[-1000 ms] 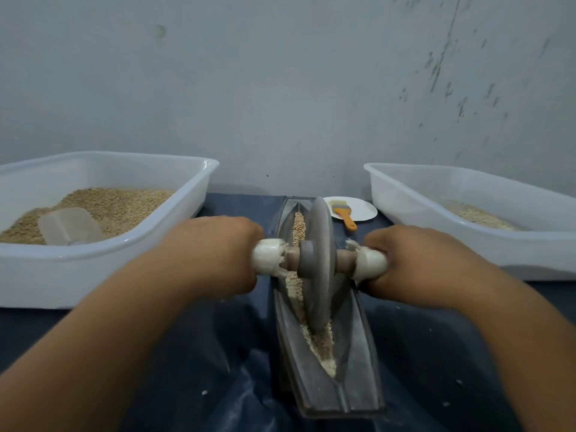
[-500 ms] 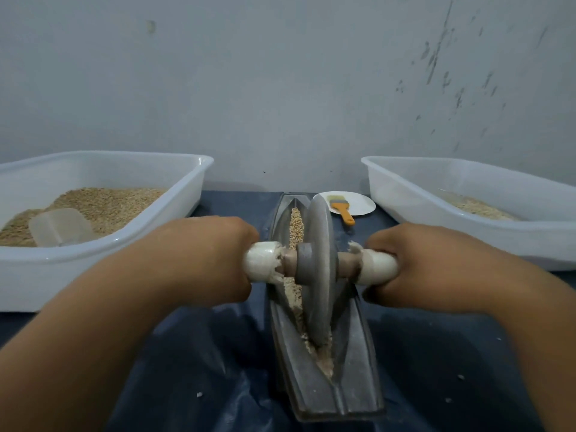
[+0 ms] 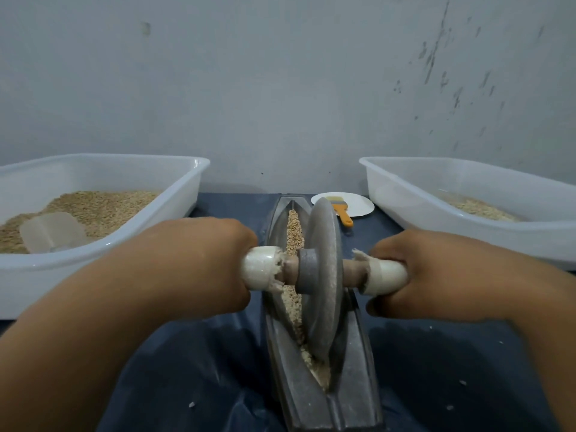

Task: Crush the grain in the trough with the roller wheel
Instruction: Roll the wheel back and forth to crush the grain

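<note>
My left hand [image 3: 199, 260] and right hand [image 3: 414, 275] each grip a handle end of the roller wheel [image 3: 322, 275], standing in the grain [image 3: 294, 235] in the trough [image 3: 352, 385].

Left tub [image 3: 103, 169] cut by picture's left edge; right tub [image 3: 467, 182] cut by right edge. Both forearms run out of bottom edge. Wheel [image 3: 321, 275] hides right wall of trough [image 3: 280, 353] and grain behind it. Left hand [image 3: 199, 263] and right hand [image 3: 436, 275] cover outer handle ends; fingers underneath not visible. Trough near end cut by bottom edge. Brush [image 3: 341, 210] bristles too small to tell.
</note>
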{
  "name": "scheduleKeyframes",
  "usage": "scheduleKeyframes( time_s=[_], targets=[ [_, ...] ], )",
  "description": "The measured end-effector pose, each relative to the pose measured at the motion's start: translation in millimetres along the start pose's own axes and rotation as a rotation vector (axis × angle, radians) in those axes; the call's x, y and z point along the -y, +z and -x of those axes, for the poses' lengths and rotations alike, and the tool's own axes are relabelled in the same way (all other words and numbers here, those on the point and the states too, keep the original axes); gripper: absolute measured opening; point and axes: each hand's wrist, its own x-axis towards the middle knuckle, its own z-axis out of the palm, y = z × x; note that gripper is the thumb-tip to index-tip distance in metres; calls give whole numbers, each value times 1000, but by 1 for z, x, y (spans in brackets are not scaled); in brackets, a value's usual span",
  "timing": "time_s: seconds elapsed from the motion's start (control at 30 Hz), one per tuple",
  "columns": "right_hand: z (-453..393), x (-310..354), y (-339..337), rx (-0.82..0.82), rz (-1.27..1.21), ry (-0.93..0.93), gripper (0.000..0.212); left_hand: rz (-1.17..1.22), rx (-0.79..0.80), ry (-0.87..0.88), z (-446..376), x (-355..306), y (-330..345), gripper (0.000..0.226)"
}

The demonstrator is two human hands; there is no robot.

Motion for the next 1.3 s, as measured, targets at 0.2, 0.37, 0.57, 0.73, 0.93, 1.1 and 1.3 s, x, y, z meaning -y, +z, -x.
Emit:
scheduleKeyframes(
  time_s=[0.2,0.37,0.57,0.73,0.93,1.1,1.3],
  targets=[
    [-20,2,16,-202,127,21,17,-83,-164,-41,-9,-8,7,21],
    [-5,-6,2,58,-41,39,25,-57,-89,4,1,-4,1,16],
    [-22,3,13,-181,127,22,16,-33,-54,-30,-10,-7,2,18],
    [0,-4,-2,47,-74,-6,27,-36,-39,17,5,0,-3,17],
    [-19,1,14,-208,103,-19,15,-14,-31,-25,-8,-5,2,18],
    [1,-7,-3,61,-79,-43,33,-9,7,2,4,-1,-4,17],
    [-17,-2,13,-185,20,-9,20,-55,-117,-3,-8,-7,4,20]
  ],
)
